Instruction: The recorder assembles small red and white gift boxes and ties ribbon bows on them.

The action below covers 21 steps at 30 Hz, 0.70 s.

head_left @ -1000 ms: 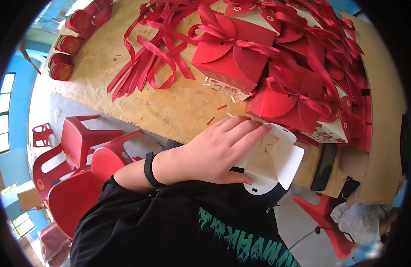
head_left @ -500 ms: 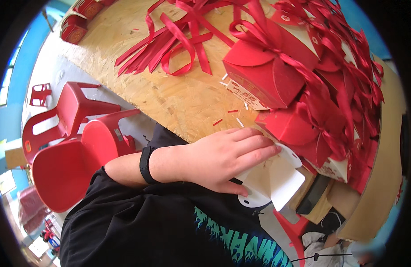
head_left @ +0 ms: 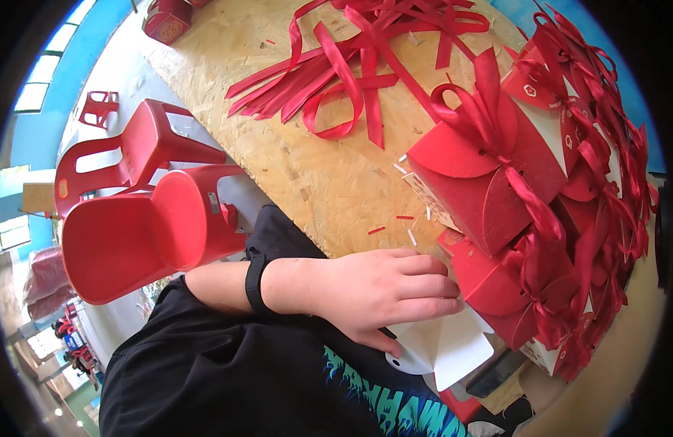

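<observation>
My left hand (head_left: 391, 295), with a black band on the wrist, reaches across in front of my body at the board's near edge. Its thumb and fingers close on a folding gift box (head_left: 453, 349), whose white inner faces and rounded flaps with punched holes are spread apart. The hand's back covers part of the box. Just beyond lies a finished red gift box (head_left: 489, 189), tied with a red ribbon bow. Another tied red box (head_left: 515, 295) sits close to my fingertips. My right hand is out of sight.
A wooden board table (head_left: 278, 167) carries loose red ribbons (head_left: 336, 80) and small red and white paper scraps (head_left: 413, 237). More bow-tied boxes (head_left: 595, 124) are piled on the right. Red plastic chairs (head_left: 132, 226) stand on the floor at left.
My view has shifted, so the table, boxes and chairs sit differently in the picture. My left hand keeps its grip on the white-lined box, which appears slightly lower.
</observation>
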Motion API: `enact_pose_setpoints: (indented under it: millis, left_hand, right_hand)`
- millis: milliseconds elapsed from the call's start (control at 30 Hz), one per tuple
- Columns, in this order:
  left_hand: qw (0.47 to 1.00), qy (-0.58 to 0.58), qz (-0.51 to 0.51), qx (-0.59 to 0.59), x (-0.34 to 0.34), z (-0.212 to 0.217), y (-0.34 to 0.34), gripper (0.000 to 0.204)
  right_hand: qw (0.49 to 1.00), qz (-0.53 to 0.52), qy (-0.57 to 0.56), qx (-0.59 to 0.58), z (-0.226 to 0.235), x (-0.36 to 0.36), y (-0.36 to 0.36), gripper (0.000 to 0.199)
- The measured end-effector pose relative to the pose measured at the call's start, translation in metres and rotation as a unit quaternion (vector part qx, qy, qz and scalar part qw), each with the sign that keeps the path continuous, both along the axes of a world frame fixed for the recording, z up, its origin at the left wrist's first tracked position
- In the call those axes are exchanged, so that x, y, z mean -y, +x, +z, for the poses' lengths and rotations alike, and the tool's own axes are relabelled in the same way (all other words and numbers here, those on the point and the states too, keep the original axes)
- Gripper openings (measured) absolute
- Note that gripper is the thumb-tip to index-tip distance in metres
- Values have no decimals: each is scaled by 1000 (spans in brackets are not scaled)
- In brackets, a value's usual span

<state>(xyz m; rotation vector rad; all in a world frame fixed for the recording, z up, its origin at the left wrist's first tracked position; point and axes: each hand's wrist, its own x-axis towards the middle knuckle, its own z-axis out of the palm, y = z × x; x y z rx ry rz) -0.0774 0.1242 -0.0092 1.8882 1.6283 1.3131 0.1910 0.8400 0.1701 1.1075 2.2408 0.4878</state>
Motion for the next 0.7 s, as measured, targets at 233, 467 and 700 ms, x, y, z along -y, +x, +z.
enact_pose_setpoints:
  millis: [233,467,700]
  left_hand:
    - [1000,12,-2,-1,-5,-2,1,90]
    - [1000,26,6,4,-4,-6,3,79]
    - [1000,22,10,0,-2,-6,6,81]
  right_hand:
    - [999,-11,-35,-31,-28,12,-8,34]
    - [997,-13,-54,-47,-34,25,-12,32]
    - [995,-16,-70,-63,-41,33,-15,29]
